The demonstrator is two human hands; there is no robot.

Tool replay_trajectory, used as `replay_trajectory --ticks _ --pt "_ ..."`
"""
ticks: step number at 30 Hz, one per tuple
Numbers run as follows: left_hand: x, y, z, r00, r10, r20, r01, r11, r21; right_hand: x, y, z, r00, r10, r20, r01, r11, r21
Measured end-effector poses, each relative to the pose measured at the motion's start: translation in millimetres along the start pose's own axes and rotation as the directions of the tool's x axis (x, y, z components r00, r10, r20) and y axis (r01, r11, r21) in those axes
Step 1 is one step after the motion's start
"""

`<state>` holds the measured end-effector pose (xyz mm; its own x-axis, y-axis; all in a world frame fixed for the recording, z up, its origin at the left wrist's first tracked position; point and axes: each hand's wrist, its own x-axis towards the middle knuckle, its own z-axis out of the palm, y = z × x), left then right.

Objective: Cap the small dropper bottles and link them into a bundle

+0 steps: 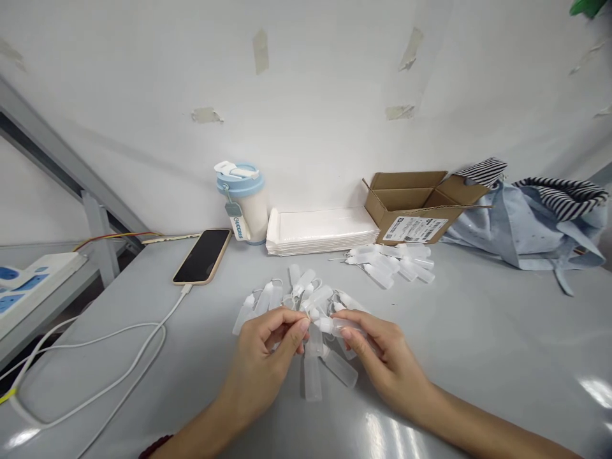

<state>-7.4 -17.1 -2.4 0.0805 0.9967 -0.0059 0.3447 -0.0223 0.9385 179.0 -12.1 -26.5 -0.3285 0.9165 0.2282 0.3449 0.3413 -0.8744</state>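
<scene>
Between thumb and fingers of my right hand [382,347] lies a small translucent squeeze bottle [337,325], its white neck pointing left. My left hand [272,344] is pinched closed right at the tip of that bottle; whatever sits between the fingertips is too small to make out. Around and under both hands spreads a loose pile of similar bottles [312,379], several with thin loops at their caps. Farther back, a second group of bottles [382,264] lies in front of the cardboard box.
Along the wall stand a blue-lidded cup [246,204], a stack of white padded envelopes [322,229], an open cardboard box [415,213] and a light blue cloth bag [516,223]. A phone [202,256] with a white cable [160,325] lies left; a power strip [33,287] is beyond.
</scene>
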Motion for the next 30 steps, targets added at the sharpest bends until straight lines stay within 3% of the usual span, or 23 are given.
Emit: replay_trajectory --ticks 16,23,28,30 --pt "6.1 -0.8 -9.8 0.999 -0.029 0.040 0.029 1.000 0.012 3.2 0.8 -3.8 1.000 -0.002 -0.019 0.003 0.999 0.043" --pt "4.1 -4.2 -4.9 0.988 0.144 0.058 -0.150 0.979 0.136 6.3 0.4 -5.0 0.998 -0.038 0.042 0.038 0.999 -0.002" --pt "5.8 -3.1 -8.2 0.981 0.160 0.110 -0.181 0.961 0.211 11.8 1.1 -10.9 0.994 -0.029 0.106 0.036 0.997 -0.064" --pt "6.3 -1.6 -11.3 0.981 0.174 0.086 -0.190 0.955 0.230 17.3 6.5 -16.7 0.997 -0.032 0.073 0.043 0.988 -0.149"
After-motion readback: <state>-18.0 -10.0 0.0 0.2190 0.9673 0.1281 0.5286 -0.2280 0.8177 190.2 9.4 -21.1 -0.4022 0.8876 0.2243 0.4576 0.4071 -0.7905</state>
